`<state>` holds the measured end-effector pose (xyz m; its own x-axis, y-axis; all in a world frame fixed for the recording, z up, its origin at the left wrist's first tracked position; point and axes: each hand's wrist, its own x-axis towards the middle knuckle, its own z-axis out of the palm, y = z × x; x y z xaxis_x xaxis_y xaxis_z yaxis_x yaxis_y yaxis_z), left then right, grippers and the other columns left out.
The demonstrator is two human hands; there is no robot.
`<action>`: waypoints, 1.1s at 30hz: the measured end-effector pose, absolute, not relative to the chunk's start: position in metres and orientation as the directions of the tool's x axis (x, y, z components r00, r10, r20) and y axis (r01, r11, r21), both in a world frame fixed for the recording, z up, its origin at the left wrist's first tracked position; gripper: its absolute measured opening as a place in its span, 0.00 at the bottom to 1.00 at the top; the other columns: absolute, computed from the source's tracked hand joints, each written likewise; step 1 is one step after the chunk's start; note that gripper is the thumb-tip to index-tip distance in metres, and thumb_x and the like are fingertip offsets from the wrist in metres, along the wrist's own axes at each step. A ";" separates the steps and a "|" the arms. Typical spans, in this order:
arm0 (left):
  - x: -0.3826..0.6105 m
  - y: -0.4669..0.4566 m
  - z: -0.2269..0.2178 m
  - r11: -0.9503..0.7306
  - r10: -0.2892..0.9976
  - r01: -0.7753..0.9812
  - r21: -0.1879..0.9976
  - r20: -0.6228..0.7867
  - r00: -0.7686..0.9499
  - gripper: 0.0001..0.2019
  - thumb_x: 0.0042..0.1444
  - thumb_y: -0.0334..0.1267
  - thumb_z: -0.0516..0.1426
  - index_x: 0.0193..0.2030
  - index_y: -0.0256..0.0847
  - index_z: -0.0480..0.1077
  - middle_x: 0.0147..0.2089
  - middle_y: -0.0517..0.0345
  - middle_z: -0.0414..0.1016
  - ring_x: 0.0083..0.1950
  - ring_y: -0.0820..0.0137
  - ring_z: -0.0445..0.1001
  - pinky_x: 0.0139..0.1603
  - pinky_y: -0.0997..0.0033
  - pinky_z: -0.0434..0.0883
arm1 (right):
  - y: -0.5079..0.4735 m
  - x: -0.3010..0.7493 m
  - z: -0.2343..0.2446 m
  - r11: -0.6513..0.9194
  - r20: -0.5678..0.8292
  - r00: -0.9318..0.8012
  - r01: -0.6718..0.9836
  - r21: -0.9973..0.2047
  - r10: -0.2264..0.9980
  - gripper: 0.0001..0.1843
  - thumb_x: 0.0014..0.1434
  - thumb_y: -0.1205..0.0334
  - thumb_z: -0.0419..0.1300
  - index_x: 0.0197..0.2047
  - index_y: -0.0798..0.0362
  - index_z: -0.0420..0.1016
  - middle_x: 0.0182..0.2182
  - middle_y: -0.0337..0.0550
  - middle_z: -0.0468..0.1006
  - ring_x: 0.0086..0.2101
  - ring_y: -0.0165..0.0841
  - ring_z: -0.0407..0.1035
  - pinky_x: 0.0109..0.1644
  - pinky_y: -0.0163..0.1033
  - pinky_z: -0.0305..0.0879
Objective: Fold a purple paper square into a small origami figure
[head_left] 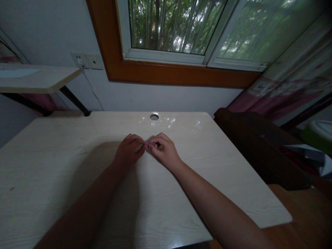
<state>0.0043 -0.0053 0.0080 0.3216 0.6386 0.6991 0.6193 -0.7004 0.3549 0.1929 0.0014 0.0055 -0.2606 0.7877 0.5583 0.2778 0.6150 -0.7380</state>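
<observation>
Over the middle of the pale wood-grain desk [166,193], my two hands meet fingertip to fingertip. Between them is a tiny purple thing [147,146], mostly covered by the fingers and too small to name. My left hand [129,148] is closed in a pinch at its left side, thumb and forefinger together. From the right, my right hand [166,149] pinches it too, with the other fingers curled. Both forearms reach in from the near edge, above the desk top.
A round cable hole [154,117] is near the desk's back edge. At the left, a raised shelf [57,77] stands on black legs. A wall socket [86,61] has a white cord plugged in. Dark wooden furniture [249,138] stands right of the desk, below a curtain [282,79].
</observation>
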 end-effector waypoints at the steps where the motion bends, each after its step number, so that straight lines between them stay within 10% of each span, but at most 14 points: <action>1: 0.004 -0.005 0.008 -0.697 0.644 0.617 0.365 0.696 0.316 0.02 0.60 0.32 0.58 0.36 0.41 0.71 0.36 0.56 0.74 0.40 0.68 0.72 0.46 0.63 0.70 | 0.002 0.193 0.005 0.612 0.555 -0.260 0.276 -0.742 0.790 0.02 0.59 0.66 0.62 0.36 0.51 0.76 0.34 0.41 0.72 0.31 0.29 0.67 0.34 0.35 0.65; 33: 0.010 -0.007 0.005 -0.689 0.663 0.596 0.411 0.690 0.290 0.03 0.57 0.30 0.58 0.33 0.41 0.70 0.34 0.56 0.72 0.38 0.67 0.71 0.43 0.64 0.71 | -0.002 0.191 0.009 0.628 0.569 -0.265 0.310 -0.714 0.778 0.04 0.56 0.70 0.62 0.33 0.51 0.73 0.32 0.39 0.70 0.30 0.29 0.66 0.34 0.36 0.64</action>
